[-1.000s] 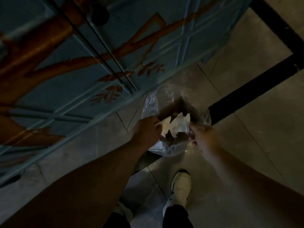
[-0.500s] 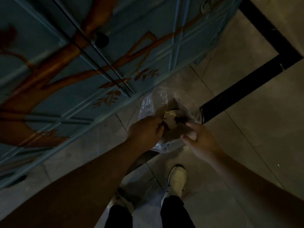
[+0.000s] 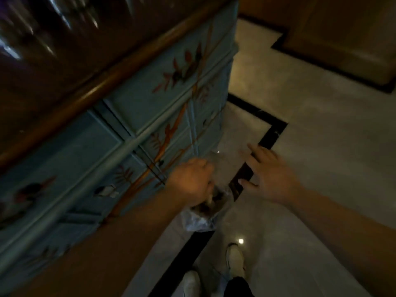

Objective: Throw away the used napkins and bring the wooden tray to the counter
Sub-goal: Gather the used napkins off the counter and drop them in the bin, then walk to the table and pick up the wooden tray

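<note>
My left hand is closed around the gathered top of a clear plastic bag, which hangs below the fist with dark contents showing through. The napkins are not visible as separate things inside it. My right hand is beside the bag, to the right, fingers spread and holding nothing. The wooden tray is not in view. The picture is dark and blurred.
A blue painted cabinet with orange branch patterns and a dark wooden top stands close on the left. Pale floor tiles with a black border strip lie ahead and right. My white shoes are below. A wooden piece stands far right.
The napkins went into the bag and out of sight. My right hand let go and pulled away, open. My view lifted, showing the cabinet top and more floor.
</note>
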The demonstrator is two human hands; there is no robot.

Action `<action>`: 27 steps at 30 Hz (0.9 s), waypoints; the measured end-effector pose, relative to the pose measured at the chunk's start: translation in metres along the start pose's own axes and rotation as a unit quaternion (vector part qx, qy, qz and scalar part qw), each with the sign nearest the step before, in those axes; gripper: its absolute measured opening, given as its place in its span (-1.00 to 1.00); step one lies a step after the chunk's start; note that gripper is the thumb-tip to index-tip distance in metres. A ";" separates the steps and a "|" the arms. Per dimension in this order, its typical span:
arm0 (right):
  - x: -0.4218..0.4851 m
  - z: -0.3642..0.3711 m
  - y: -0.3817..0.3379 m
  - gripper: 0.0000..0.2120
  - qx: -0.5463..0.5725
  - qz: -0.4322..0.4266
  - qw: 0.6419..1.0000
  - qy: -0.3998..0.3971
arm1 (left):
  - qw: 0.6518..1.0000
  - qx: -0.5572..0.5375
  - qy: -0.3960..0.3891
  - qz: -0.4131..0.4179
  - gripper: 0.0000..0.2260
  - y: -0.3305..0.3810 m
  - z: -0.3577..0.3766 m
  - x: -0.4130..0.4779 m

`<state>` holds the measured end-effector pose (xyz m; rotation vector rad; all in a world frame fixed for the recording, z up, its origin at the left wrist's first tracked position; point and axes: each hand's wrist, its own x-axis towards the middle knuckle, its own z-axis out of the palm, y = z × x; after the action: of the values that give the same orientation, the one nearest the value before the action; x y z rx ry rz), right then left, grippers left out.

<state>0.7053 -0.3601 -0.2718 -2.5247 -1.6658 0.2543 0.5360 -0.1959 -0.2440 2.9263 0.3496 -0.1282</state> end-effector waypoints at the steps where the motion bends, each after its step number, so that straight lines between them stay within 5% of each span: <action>1: -0.010 -0.023 -0.001 -0.20 -0.016 0.009 1.000 0.010 | 1.000 0.002 0.025 0.018 -0.65 0.006 -0.022 -0.001; 11: -0.186 -0.188 -0.010 -0.25 -0.104 0.168 0.972 0.129 | 0.945 0.085 0.148 0.278 -0.56 0.148 -0.181 -0.012; 27: -0.614 -0.217 0.014 -0.27 -0.139 0.489 0.850 0.142 | 0.805 0.105 0.129 0.570 -0.55 0.540 -0.150 -0.087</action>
<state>0.5243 -0.9294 -0.0120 -3.1871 -0.2045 -0.3108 0.5910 -0.7004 0.0088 2.7878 -1.4616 0.4276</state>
